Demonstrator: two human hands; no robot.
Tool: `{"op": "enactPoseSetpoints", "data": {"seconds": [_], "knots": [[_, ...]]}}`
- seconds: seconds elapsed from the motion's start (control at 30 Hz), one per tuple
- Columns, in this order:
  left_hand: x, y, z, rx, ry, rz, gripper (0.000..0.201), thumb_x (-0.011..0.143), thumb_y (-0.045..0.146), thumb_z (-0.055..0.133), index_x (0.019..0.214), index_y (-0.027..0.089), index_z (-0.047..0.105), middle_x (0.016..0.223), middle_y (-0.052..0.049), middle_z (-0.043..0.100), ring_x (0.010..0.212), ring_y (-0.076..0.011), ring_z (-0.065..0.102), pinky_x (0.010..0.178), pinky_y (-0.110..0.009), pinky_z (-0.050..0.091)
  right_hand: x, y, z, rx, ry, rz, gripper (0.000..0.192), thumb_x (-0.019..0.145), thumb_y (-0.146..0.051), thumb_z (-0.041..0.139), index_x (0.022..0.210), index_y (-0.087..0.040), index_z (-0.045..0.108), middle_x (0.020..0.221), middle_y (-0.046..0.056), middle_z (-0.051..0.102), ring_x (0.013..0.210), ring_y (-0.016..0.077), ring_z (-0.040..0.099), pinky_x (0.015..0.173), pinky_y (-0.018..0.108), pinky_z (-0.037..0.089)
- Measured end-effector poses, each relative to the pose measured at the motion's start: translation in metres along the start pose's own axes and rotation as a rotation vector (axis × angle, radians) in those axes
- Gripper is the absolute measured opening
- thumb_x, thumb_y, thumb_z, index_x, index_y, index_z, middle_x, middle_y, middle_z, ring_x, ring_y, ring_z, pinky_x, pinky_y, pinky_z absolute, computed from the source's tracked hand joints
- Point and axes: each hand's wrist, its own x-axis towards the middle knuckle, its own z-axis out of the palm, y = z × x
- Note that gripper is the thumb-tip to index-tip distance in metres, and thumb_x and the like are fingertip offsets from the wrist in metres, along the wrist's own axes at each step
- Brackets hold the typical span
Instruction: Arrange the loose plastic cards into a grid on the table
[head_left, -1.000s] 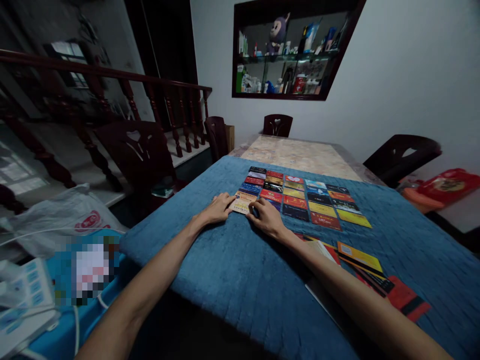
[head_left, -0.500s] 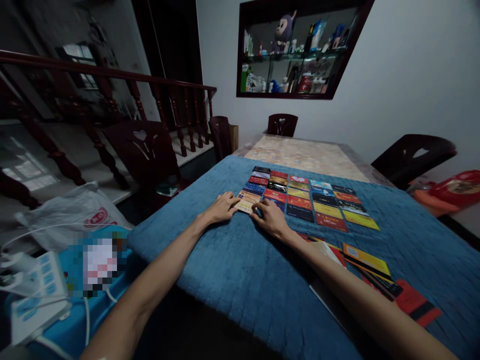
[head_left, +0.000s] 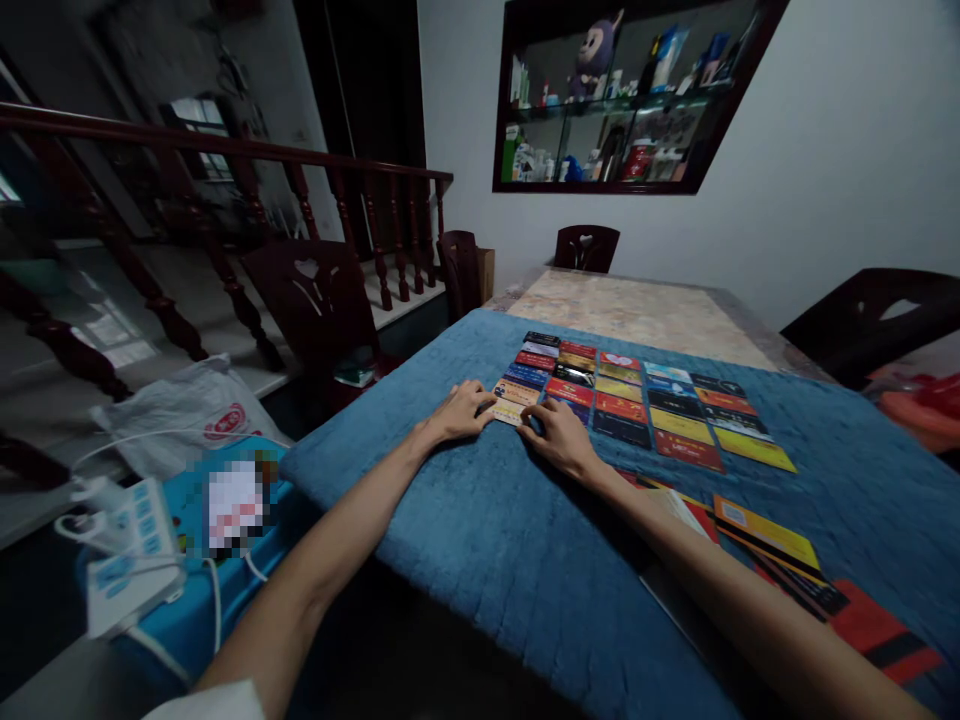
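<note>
Several coloured cards (head_left: 637, 400) lie in neat rows on a blue cloth (head_left: 487, 520) covering the near part of a table. My left hand (head_left: 461, 412) rests flat at the left edge of the nearest pale card (head_left: 510, 411), fingertips touching it. My right hand (head_left: 559, 438) presses down at that card's right side, over a dark blue card. Neither hand lifts anything. Under my right forearm lies a loose pile of cards (head_left: 780, 555), yellow, black and red.
Beyond the cloth is the bare marble tabletop (head_left: 637, 310), with dark wooden chairs (head_left: 319, 300) around it. At left are a stair railing (head_left: 225, 170), a white plastic bag (head_left: 199, 410) and a power strip (head_left: 127, 560) on a blue box. A wall cabinet (head_left: 622, 100) holds bottles.
The camera has swung left, so everything sits further right in view. Both hands stay on the nearest card at the grid's corner, with only slight finger shifts.
</note>
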Motion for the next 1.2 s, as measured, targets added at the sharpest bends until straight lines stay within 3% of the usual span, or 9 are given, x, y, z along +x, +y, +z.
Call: {"op": "enactPoseSetpoints", "data": {"seconds": [0.8,1.2], "knots": [[0.004,-0.009,0.008,-0.113,0.074,0.005,0.010,0.086,0.021,0.063,0.094,0.018,0.068,0.100,-0.006,0.067,0.099,-0.0231,0.059,0.094,-0.040,0.047,-0.001,-0.011,-0.005,-0.078,-0.020,0.027,0.021,0.094,-0.035,0.057,0.103,-0.022,0.071,0.108,0.010,0.065,0.099,0.0251,0.058,0.074,0.032,0.042],[0.003,-0.010,0.007,-0.134,0.126,0.050,0.009,0.084,0.020,0.060,0.089,0.018,0.067,0.099,-0.006,0.066,0.095,-0.0213,0.061,0.092,-0.037,0.049,0.002,0.003,-0.007,0.053,-0.039,-0.047,0.023,0.088,-0.026,0.063,0.110,-0.021,0.068,0.107,0.008,0.066,0.098,0.0206,0.060,0.080,0.028,0.044]]}}
